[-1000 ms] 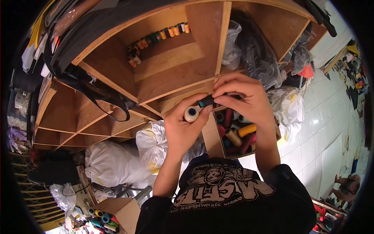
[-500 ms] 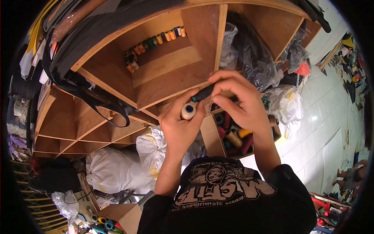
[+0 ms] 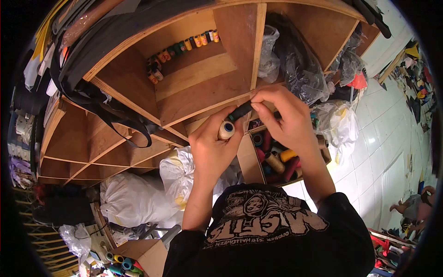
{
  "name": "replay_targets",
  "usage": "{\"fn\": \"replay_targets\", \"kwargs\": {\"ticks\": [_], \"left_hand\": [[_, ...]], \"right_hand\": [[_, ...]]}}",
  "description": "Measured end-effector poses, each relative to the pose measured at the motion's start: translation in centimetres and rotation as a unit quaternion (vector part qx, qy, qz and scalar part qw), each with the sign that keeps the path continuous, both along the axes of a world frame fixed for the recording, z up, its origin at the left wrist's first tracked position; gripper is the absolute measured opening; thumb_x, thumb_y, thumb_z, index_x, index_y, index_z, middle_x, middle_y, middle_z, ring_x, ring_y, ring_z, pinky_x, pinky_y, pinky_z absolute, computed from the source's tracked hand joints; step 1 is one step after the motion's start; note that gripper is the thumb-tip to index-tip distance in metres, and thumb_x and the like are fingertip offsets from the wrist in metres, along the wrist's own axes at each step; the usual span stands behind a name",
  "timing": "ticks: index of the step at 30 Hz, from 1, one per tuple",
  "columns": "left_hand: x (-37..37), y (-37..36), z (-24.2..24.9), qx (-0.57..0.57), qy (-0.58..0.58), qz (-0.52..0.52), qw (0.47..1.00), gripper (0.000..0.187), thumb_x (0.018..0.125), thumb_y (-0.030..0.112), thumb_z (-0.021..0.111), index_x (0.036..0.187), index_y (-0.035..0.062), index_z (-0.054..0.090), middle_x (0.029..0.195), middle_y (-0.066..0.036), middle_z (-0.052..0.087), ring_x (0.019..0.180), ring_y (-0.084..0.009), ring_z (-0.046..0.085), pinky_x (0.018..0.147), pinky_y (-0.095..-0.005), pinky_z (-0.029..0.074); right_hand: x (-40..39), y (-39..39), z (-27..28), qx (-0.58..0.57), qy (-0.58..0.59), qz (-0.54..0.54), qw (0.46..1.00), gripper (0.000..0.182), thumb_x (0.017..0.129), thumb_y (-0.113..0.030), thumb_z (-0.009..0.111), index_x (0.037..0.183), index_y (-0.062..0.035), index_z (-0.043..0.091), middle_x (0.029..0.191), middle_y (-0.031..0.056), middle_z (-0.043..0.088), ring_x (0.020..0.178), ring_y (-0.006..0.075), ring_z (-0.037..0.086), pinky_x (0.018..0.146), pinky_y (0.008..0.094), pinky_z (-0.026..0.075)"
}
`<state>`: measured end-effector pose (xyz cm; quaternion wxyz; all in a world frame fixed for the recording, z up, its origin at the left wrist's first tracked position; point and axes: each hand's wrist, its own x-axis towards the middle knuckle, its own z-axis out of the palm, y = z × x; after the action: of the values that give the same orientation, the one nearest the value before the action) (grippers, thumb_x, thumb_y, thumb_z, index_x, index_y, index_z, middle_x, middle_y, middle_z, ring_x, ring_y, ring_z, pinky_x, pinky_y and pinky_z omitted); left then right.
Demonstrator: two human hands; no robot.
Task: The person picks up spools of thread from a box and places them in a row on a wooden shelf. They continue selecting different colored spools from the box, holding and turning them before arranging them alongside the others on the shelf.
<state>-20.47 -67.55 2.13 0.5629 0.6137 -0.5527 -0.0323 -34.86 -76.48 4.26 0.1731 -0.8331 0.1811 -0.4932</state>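
Note:
My left hand [image 3: 210, 143] is wrapped round a cream thread spool [image 3: 226, 130] with a dark blue core. The same hand also holds the lower end of a black thread spool [image 3: 241, 111], which tilts up to the right. At the upper end of the black spool, my right hand [image 3: 286, 117] has its thumb and index finger pinched together. Whatever lies between those fingertips is too small to make out. Below my right hand an open cardboard box [image 3: 249, 159] holds several spools, among them a tan one [image 3: 275, 162] and a yellow one [image 3: 288, 155].
A wooden shelf [image 3: 198, 104] with a row of small spools [image 3: 188, 44] stands ahead. White sacks [image 3: 134, 198] lie at lower left, near another box of spools [image 3: 152, 251]. Plastic bags [image 3: 339, 124] hang at right. Part of another person [image 3: 417, 205] shows at the right edge.
My right fingers have closed from a looser curl into a pinch at the black spool's upper end. The cream spool has shifted slightly right and turned in my left hand.

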Motion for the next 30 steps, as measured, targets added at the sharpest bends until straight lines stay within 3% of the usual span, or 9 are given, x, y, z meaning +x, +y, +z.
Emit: {"fn": "replay_targets", "kwargs": {"ticks": [4, 7, 8, 10, 11, 15, 21, 24, 30], "left_hand": [[-0.8, -0.2, -0.4, -0.067, -0.049, 0.052, 0.995, 0.026, 0.072, 0.004, 0.075, 0.097, 0.0001, 0.067, 0.071, -0.011, 0.066, 0.061, -0.0134, 0.063, 0.057, -0.0248, 0.049], [-1.5, -0.1, -0.3, -0.095, -0.062, 0.066, 0.991, 0.030, 0.071, 0.002, 0.075, 0.099, -0.0008, 0.066, 0.072, -0.014, 0.065, 0.060, -0.0206, 0.066, 0.055, -0.0277, 0.051], [-1.8, -0.1, -0.2, -0.103, -0.058, 0.062, 0.991, 0.031, 0.071, 0.001, 0.076, 0.100, -0.0010, 0.066, 0.072, -0.014, 0.065, 0.060, -0.0203, 0.066, 0.055, -0.0275, 0.050], [-2.0, 0.0, -0.2, -0.110, -0.054, 0.053, 0.991, 0.031, 0.072, 0.002, 0.076, 0.101, -0.0024, 0.065, 0.071, -0.013, 0.066, 0.060, -0.0163, 0.065, 0.054, -0.0258, 0.050], [-2.0, -0.1, -0.5, -0.106, 0.004, 0.036, 0.994, 0.028, 0.075, 0.003, 0.074, 0.100, -0.0029, 0.065, 0.071, -0.012, 0.066, 0.060, -0.0137, 0.064, 0.054, -0.0240, 0.049], [-2.1, 0.0, -1.1, -0.083, 0.200, -0.048, 0.975, 0.019, 0.084, 0.005, 0.068, 0.099, -0.0049, 0.063, 0.074, -0.009, 0.067, 0.058, -0.0093, 0.061, 0.050, -0.0202, 0.047], [-2.5, 0.4, -1.0, -0.036, 0.391, -0.125, 0.911, 0.019, 0.088, 0.009, 0.064, 0.099, -0.0047, 0.061, 0.072, -0.009, 0.065, 0.053, -0.0110, 0.060, 0.045, -0.0203, 0.042], [-2.1, 0.0, -1.8, -0.040, 0.445, -0.144, 0.883, 0.022, 0.090, 0.014, 0.060, 0.100, -0.0048, 0.059, 0.072, -0.011, 0.063, 0.048, -0.0135, 0.058, 0.040, -0.0205, 0.038], [-0.5, -0.1, -2.8, -0.033, 0.501, -0.164, 0.849, 0.019, 0.092, 0.013, 0.058, 0.099, -0.0047, 0.059, 0.077, -0.011, 0.065, 0.053, -0.0136, 0.059, 0.043, -0.0223, 0.041]], "right_hand": [[1.2, 1.2, -1.1, -0.081, -0.058, -0.089, 0.991, 0.021, 0.074, -0.001, 0.068, 0.092, -0.0020, 0.058, 0.083, 0.0114, 0.061, 0.075, 0.0280, 0.061, 0.067, 0.0342, 0.048], [2.1, 3.3, -2.7, 0.124, -0.123, -0.075, 0.982, 0.022, 0.074, -0.002, 0.069, 0.094, -0.0025, 0.059, 0.084, 0.0109, 0.062, 0.078, 0.0208, 0.062, 0.071, 0.0298, 0.048], [2.0, 3.9, -2.5, 0.297, -0.135, -0.054, 0.944, 0.018, 0.080, -0.004, 0.067, 0.096, -0.0008, 0.060, 0.087, 0.0086, 0.063, 0.083, 0.0132, 0.061, 0.077, 0.0258, 0.046], [2.2, 3.4, -3.0, 0.421, -0.241, 0.069, 0.872, 0.015, 0.084, -0.006, 0.064, 0.096, 0.0007, 0.060, 0.088, 0.0064, 0.063, 0.083, 0.0109, 0.060, 0.077, 0.0246, 0.046], [2.3, 3.0, -3.1, 0.474, -0.290, 0.130, 0.821, 0.014, 0.086, -0.007, 0.063, 0.096, 0.0015, 0.060, 0.089, 0.0052, 0.063, 0.083, 0.0098, 0.059, 0.077, 0.0239, 0.045], [2.1, 2.3, -3.3, 0.527, -0.317, 0.270, 0.741, 0.016, 0.088, -0.010, 0.062, 0.099, 0.0005, 0.058, 0.086, 0.0042, 0.062, 0.079, 0.0090, 0.058, 0.073, 0.0240, 0.045], [2.8, 1.6, -4.0, 0.594, -0.323, 0.332, 0.658, 0.019, 0.090, -0.009, 0.058, 0.105, 0.0024, 0.058, 0.091, 0.0064, 0.061, 0.074, 0.0105, 0.056, 0.063, 0.0246, 0.048], [2.8, 1.4, -3.6, 0.602, -0.276, 0.381, 0.645, 0.028, 0.091, -0.009, 0.056, 0.115, 0.0044, 0.057, 0.096, 0.0076, 0.061, 0.073, 0.0104, 0.054, 0.060, 0.0245, 0.048], [4.0, 0.8, -4.4, 0.571, -0.252, 0.365, 0.691, 0.033, 0.092, -0.011, 0.056, 0.120, 0.0051, 0.055, 0.103, 0.0083, 0.062, 0.071, 0.0101, 0.052, 0.058, 0.0243, 0.048]]}}
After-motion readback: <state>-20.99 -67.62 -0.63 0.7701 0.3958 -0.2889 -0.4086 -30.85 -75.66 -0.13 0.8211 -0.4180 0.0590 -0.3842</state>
